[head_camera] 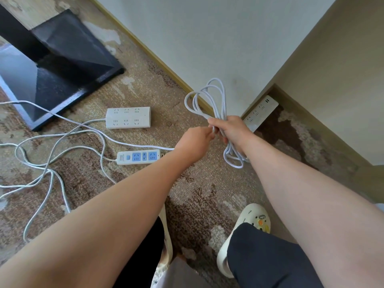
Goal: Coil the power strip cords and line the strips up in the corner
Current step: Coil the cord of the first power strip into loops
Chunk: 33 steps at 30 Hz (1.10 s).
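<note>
My right hand [232,129] grips a bundle of white cord loops [209,96] that rise above the fist and hang below it. My left hand [197,142] pinches the same cord right beside the right fist. A slim white power strip [264,111] lies in the wall corner just behind my right hand. A wide white strip with several sockets [128,117] lies on the carpet to the left. Nearer me lies a white strip with blue sockets [138,157]. Their loose cords [47,161] sprawl tangled over the carpet at left.
A black angular stand base [62,65] sits at the upper left on the patterned carpet. The white wall [207,38] and a beige panel [332,80] meet at the corner. My feet in cream clogs [255,221] stand at the bottom.
</note>
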{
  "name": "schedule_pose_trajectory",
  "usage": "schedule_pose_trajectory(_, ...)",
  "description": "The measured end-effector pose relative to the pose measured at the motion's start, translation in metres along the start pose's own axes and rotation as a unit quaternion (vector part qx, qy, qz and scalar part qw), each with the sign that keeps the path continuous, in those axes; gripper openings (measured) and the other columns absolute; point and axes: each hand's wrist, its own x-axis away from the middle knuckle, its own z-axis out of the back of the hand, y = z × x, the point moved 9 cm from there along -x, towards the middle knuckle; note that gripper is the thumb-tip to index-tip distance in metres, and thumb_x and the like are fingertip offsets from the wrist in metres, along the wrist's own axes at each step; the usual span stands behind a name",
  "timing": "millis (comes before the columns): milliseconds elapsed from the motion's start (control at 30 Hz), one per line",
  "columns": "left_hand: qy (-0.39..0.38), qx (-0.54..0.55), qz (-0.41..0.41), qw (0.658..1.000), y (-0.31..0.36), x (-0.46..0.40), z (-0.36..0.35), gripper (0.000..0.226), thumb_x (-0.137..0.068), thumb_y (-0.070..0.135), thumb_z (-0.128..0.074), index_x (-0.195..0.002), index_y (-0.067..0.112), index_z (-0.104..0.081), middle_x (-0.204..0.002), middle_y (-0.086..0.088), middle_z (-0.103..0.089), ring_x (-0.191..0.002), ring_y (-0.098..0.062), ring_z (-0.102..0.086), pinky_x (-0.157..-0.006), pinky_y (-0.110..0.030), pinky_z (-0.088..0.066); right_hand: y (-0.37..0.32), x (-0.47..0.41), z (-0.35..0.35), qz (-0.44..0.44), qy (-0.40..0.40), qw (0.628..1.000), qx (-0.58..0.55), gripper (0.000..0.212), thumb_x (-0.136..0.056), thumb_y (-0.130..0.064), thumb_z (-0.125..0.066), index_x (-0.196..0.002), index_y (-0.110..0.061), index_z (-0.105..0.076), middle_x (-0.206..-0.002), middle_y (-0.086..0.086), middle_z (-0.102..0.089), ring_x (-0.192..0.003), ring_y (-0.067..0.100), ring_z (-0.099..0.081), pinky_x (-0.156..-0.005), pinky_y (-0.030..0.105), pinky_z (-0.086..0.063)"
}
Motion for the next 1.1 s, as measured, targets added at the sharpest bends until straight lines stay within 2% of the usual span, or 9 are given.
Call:
schedule_pose_trajectory(200, -0.057, 0.057, 0.018, 0.997, -0.033, 0.013, -0.018, 0.032, -0.101, 0.033, -0.041, -0.092, 0.013, -0.066, -0.078, -0.004, -0.067, -0.066, -0.018, -0.062, -0.058, -0.029, -0.051, -0.002, -0.003, 0.019, 0.017, 0.047, 0.999, 0.013, 0.026, -0.092, -0.030, -0.066, -0.074, -0.012, -0.063, -0.053, -0.003, -0.047, -0.039, 0.008, -0.038, -0.042, 0.020, -0.035)
schedule_pose_trajectory(333, -0.136, -0.027, 0.084, 0.987, -0.127, 0.054, -0.014, 0.036, -0.100, 0.040, -0.039, -0.102, 0.017, -0.066, -0.077, 0.002, -0.062, -0.074, -0.020, -0.062, -0.066, -0.027, -0.048, 0.006, -0.008, 0.041, 0.000, 0.087, 0.996, 0.004, 0.027, -0.095, -0.027, -0.061, -0.074, -0.010, -0.057, -0.061, 0.004, -0.044, -0.040, 0.010, -0.034, -0.039, 0.021, -0.030)
schedule_pose_trajectory(433, -0.158, -0.082, 0.127, 0.976, -0.161, 0.071, -0.005, 0.032, -0.100, 0.039, -0.040, -0.104, 0.023, -0.067, -0.079, 0.004, -0.060, -0.068, -0.014, -0.054, -0.063, -0.029, -0.043, 0.008, -0.012, 0.033, 0.000, 0.083, 0.997, 0.005, 0.021, -0.096, -0.027, -0.058, -0.082, -0.011, -0.061, -0.069, 0.005, -0.060, -0.040, 0.008, -0.039, -0.040, 0.021, -0.033)
schedule_pose_trajectory(533, -0.181, -0.127, 0.047, 0.974, -0.108, 0.054, -0.019, 0.027, -0.100, 0.038, -0.042, -0.089, 0.023, -0.062, -0.072, 0.007, -0.057, -0.058, -0.008, -0.049, -0.053, -0.022, -0.037, -0.001, -0.014, 0.020, 0.008, 0.069, 0.997, 0.011, 0.021, -0.098, -0.035, -0.054, -0.102, -0.016, -0.062, -0.066, -0.004, -0.071, -0.047, 0.007, -0.050, -0.050, 0.025, -0.041)
schedule_pose_trajectory(667, -0.171, -0.151, -0.062, 0.972, -0.025, 0.036, -0.044, 0.027, -0.100, 0.039, -0.042, -0.082, 0.024, -0.057, -0.070, 0.008, -0.056, -0.058, -0.009, -0.053, -0.053, -0.020, -0.039, -0.010, -0.011, 0.028, 0.025, 0.095, 0.992, 0.079, 0.045, -0.096, -0.045, -0.053, -0.060, -0.018, -0.059, -0.053, -0.008, -0.059, -0.064, 0.017, -0.057, -0.069, 0.034, -0.045)
schedule_pose_trajectory(767, -0.194, -0.145, -0.049, 0.969, -0.032, 0.042, -0.056, 0.026, -0.101, 0.036, -0.042, -0.088, 0.020, -0.058, -0.078, 0.004, -0.060, -0.066, -0.012, -0.056, -0.057, -0.022, -0.042, -0.007, -0.007, 0.035, 0.027, 0.085, 0.994, 0.065, 0.042, -0.098, -0.039, -0.053, -0.063, -0.016, -0.057, -0.056, -0.003, -0.055, -0.071, 0.021, -0.063, -0.080, 0.038, -0.051)
schedule_pose_trajectory(867, -0.218, -0.121, 0.000, 0.968, -0.079, 0.056, -0.051, 0.026, -0.101, 0.035, -0.039, -0.098, 0.019, -0.059, -0.080, 0.003, -0.060, -0.064, -0.010, -0.054, -0.062, -0.023, -0.048, -0.006, -0.003, 0.037, 0.027, 0.058, 0.998, 0.009, 0.021, -0.100, -0.032, -0.053, -0.087, -0.015, -0.054, -0.052, -0.005, -0.048, -0.052, 0.016, -0.056, -0.060, 0.034, -0.057)
schedule_pose_trajectory(967, -0.198, -0.101, 0.052, 0.974, -0.135, 0.066, -0.031, 0.029, -0.102, 0.036, -0.037, -0.110, 0.022, -0.060, -0.085, 0.002, -0.061, -0.069, -0.009, -0.055, -0.070, -0.028, -0.048, -0.013, 0.000, 0.047, 0.051, 0.093, 0.990, 0.095, 0.024, -0.100, -0.035, -0.052, -0.087, -0.015, -0.053, -0.062, 0.001, -0.047, -0.046, 0.015, -0.047, -0.046, 0.027, -0.051)
schedule_pose_trajectory(1100, -0.182, -0.054, 0.144, 0.971, -0.203, 0.092, -0.007, 0.029, -0.100, 0.038, -0.039, -0.100, 0.021, -0.063, -0.084, -0.002, -0.063, -0.074, -0.015, -0.058, -0.073, -0.029, -0.048, -0.020, 0.003, 0.061, 0.085, 0.139, 0.977, 0.139, 0.031, -0.099, -0.037, -0.052, -0.077, -0.015, -0.048, -0.073, 0.010, -0.048, -0.057, 0.022, -0.045, -0.052, 0.034, -0.044)
